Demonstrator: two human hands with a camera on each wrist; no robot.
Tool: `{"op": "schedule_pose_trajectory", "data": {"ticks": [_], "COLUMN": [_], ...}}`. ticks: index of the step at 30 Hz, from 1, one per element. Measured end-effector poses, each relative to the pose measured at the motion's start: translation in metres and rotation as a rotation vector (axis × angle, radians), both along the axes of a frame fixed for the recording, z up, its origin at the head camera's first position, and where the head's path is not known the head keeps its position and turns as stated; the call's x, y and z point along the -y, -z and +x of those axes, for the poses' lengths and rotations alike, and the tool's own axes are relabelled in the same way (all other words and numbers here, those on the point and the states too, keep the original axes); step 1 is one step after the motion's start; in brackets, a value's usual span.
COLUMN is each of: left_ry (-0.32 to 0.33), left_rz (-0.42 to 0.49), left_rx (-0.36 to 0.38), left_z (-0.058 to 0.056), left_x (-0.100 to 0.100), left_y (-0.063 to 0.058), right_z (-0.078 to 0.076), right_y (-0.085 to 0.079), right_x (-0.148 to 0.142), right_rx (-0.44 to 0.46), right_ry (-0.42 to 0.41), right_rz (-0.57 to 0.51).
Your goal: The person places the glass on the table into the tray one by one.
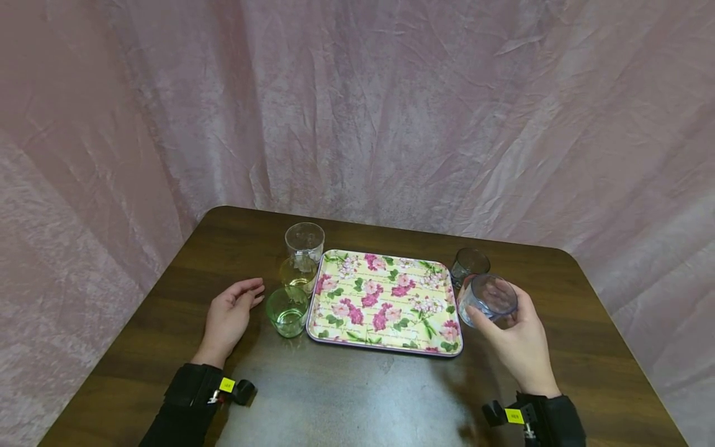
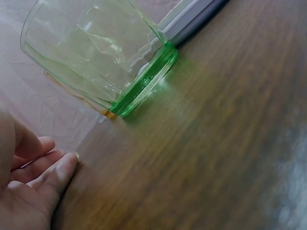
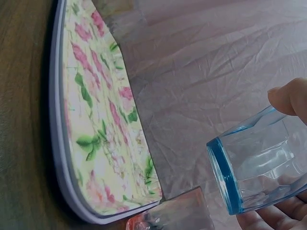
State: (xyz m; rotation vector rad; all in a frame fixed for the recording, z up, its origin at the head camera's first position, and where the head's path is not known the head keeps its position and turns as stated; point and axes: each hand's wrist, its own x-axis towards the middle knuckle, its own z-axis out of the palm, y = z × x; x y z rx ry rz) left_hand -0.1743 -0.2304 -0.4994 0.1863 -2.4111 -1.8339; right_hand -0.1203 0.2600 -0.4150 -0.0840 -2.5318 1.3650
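**Blue glass in the grip of my right hand**

My right hand (image 1: 519,344) holds the blue glass (image 1: 491,297), thumb on one side and fingers round the other, clamped on its wall. The glass is off the table (image 1: 368,403), just to the right of the tray (image 1: 385,304); the right wrist view shows curtain (image 3: 192,96) behind its thick blue base. I cannot tell exactly how upright it is.

Behind it, by the tray's right edge, stands the red glass (image 1: 471,257), partly hidden in my head view; its reddish base shows from the right wrist.

My left hand (image 1: 229,320) holds nothing. Its fingers are close together and loosely bent, the tips near the green glass (image 1: 287,313) but apart from it. Whether that hand rests on the wood, I cannot tell.

The green glass stands upright just beside the tray's left edge. Beyond it, in a row along that side, come the yellow glass (image 1: 298,273) and the clear glass (image 1: 305,239); they overlap from here, so I cannot say whether they touch. The tray lies flat between the two groups, printed with pink flowers and green leaves.
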Motion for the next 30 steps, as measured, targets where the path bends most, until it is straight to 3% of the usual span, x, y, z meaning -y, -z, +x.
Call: {"op": "schedule_pose_trajectory", "data": {"ticks": [30], "left_ry": [-0.005], "left_rz": [0.015], "left_rx": [0.041], "left_z": [0.001], "left_x": [0.0], "left_y": [-0.001], "right_z": [-0.046], "right_y": [-0.024], "right_x": [0.029], "right_rx": [-0.018], "right_ry": [-0.141], "right_rz": [0.019]}}
